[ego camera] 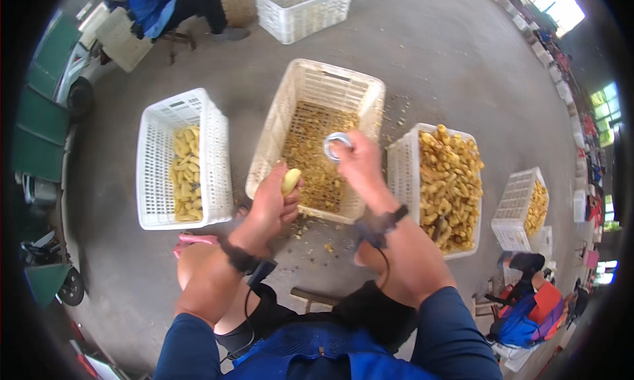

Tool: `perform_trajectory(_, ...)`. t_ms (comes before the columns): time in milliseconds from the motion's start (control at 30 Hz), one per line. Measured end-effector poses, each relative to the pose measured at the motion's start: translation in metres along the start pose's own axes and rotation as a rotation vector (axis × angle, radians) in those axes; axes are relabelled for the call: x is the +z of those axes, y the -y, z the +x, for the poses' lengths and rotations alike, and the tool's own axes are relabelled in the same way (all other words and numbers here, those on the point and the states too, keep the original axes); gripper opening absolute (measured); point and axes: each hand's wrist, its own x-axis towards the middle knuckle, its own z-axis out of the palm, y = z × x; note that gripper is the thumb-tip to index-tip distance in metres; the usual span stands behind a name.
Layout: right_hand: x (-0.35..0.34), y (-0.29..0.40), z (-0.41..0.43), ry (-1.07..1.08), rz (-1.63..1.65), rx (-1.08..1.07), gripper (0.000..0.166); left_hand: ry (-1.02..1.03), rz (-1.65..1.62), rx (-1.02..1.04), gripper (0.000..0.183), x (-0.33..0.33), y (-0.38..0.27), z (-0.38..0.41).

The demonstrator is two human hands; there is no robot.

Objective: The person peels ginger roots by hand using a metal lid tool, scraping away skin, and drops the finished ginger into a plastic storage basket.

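My left hand grips a pale yellow peeled piece of ginger root, its end sticking up past the thumb. A round metal ring-shaped scraper is in my right hand, a short way to the right of the ginger and apart from it. Both hands are above a stained white plastic crate, whose bottom is strewn with brownish peel scraps. On the left, a white slotted crate holds peeled ginger. Darker, knobbly ginger heaps over the crate on the right.
Another white crate stands ahead on the concrete floor. Farther right is a smaller-looking crate of ginger. One seated person is at upper left, another at lower right. A green vehicle lines the left side.
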Motion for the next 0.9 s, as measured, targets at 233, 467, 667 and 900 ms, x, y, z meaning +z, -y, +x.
perform_trajectory(233, 0.020, 0.061, -0.035, 0.335, 0.400, 0.151, 0.020, -0.022, 0.001, 0.044, 0.064, 0.000, -0.001, 0.005)
perform_trajectory(467, 0.016, 0.045, -0.023, 0.143, 0.179, 0.000, 0.014, 0.051, 0.013, 0.007, 0.060, -0.001, 0.000, -0.003)
perform_trajectory(667, 0.001, 0.059, -0.021, 0.175, 0.294, 0.137, 0.019, 0.027, -0.116, 0.020, 0.060, -0.002, -0.007, -0.001)
perform_trajectory(900, 0.020, 0.074, -0.038, 0.361, 0.288, 0.118, 0.034, -0.062, 0.072, 0.167, 0.058, 0.003, -0.003, 0.003)
